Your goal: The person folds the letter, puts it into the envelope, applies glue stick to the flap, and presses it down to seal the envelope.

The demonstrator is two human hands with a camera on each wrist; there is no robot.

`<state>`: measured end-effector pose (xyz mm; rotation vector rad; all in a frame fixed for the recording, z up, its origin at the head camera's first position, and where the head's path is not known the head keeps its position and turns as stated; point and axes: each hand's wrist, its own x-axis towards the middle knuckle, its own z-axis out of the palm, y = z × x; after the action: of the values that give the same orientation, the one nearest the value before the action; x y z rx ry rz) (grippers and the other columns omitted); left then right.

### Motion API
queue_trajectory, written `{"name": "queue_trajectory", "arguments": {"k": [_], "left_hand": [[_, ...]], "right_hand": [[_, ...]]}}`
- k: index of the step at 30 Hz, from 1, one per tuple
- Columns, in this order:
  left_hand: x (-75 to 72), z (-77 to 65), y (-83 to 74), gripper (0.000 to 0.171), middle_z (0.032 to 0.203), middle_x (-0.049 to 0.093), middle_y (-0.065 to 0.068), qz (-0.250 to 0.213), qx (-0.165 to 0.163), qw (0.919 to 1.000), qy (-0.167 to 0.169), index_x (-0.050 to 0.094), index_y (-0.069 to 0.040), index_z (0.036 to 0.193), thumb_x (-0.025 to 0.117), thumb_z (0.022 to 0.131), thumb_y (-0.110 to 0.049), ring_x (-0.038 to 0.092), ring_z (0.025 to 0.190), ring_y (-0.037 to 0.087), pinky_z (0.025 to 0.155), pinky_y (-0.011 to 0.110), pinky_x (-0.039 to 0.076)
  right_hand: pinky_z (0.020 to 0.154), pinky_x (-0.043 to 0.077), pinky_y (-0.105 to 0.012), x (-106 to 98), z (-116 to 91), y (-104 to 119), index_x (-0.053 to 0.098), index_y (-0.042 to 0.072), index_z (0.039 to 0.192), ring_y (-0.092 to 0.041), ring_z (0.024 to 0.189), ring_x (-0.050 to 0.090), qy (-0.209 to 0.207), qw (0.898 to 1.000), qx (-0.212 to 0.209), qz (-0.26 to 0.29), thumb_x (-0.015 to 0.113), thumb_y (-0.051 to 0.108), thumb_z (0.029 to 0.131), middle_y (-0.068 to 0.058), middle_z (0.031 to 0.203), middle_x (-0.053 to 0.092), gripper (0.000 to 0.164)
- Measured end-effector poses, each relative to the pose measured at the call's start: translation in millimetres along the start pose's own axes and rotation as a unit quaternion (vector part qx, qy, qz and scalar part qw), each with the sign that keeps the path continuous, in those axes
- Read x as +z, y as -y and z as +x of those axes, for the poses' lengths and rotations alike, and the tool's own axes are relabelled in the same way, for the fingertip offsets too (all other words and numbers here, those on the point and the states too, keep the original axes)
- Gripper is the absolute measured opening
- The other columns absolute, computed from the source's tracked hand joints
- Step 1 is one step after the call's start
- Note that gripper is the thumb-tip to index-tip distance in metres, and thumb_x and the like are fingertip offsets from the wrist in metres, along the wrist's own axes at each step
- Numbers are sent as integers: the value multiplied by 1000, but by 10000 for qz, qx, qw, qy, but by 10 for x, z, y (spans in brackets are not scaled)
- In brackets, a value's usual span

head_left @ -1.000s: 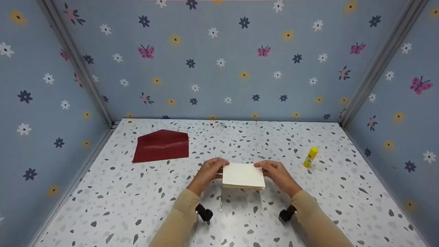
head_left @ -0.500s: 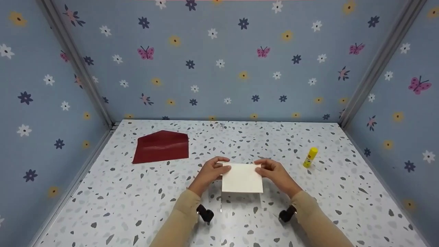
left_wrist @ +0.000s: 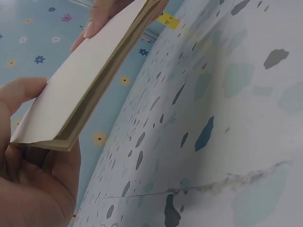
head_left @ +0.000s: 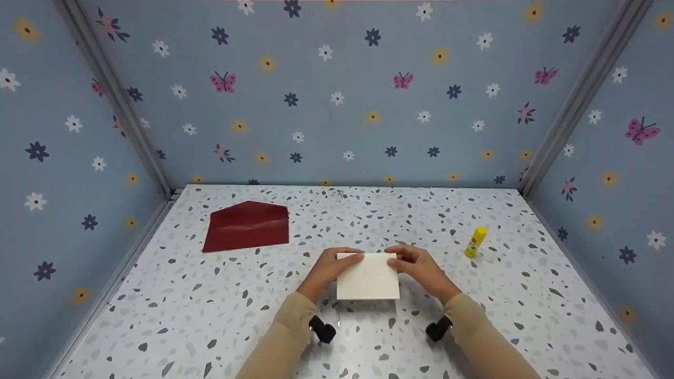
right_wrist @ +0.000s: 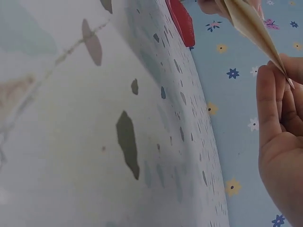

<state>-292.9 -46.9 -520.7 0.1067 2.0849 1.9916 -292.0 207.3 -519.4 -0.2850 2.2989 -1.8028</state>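
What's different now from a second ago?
The folded cream paper has tipped, near edge downward, showing more top face in the head view. The left hand reaches its thumb further across. The right hand keeps its hold. Red envelope and yellow glue stick stayed put.

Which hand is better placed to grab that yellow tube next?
Probably the right hand: it is nearer the yellow tube than the left hand. Both hold the paper, so the right would need to let go first.

Folded cream paper (head_left: 368,281), near-square, layers slightly parted along one edge, aloft between both hands (head_left: 325,272) (head_left: 424,271)
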Motion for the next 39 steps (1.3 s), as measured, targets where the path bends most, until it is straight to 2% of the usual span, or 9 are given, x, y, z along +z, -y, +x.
{"name": "queue_trajectory", "arguments": {"k": [6,13,18,26,35,39], "left_hand": [[13,-18,9,37,106,73,6,-42,-1,9999,-165,76,-11,113,78,87,-37,69,86,18,75,31,56],[39,-13,-4,37,106,73,6,144,108,9996,-227,78,-12,110,79,85,-39,69,85,18,76,31,56],[66,-9,-20,35,105,73,5,262,251,9990,-247,79,-13,108,80,85,-39,68,80,16,71,29,56],[67,-18,-13,34,102,73,5,38,109,9998,-130,78,-12,109,79,85,-37,68,81,17,72,30,56],[44,-1,6,33,102,73,6,-47,64,9999,-70,78,-11,110,79,87,-35,68,82,18,73,31,57],[29,6,4,33,103,73,5,-51,0,9999,-90,78,-13,108,79,86,-36,68,83,18,73,31,57]], "right_hand": [[81,55,-34,41,5,25,66,3,126,-20,90,60,121,9994,-292,-141,71,24,95,-9,98,63,37],[77,49,-31,147,20,159,70,8,112,-19,90,58,-5,9967,-261,-770,68,33,97,-3,105,66,29],[77,46,-31,215,72,146,70,12,102,-18,90,55,-119,9939,-372,-1032,67,36,97,-1,103,66,25],[86,45,-35,244,97,163,71,13,98,-19,99,57,-189,9939,-298,-1046,67,28,98,0,105,67,16],[81,46,-34,169,107,158,72,8,101,-20,93,57,119,9949,-432,-899,63,24,99,-3,104,68,19],[76,46,-31,149,109,158,73,8,99,-17,88,56,-13,9957,-346,-855,67,28,97,-1,101,69,20]]}}
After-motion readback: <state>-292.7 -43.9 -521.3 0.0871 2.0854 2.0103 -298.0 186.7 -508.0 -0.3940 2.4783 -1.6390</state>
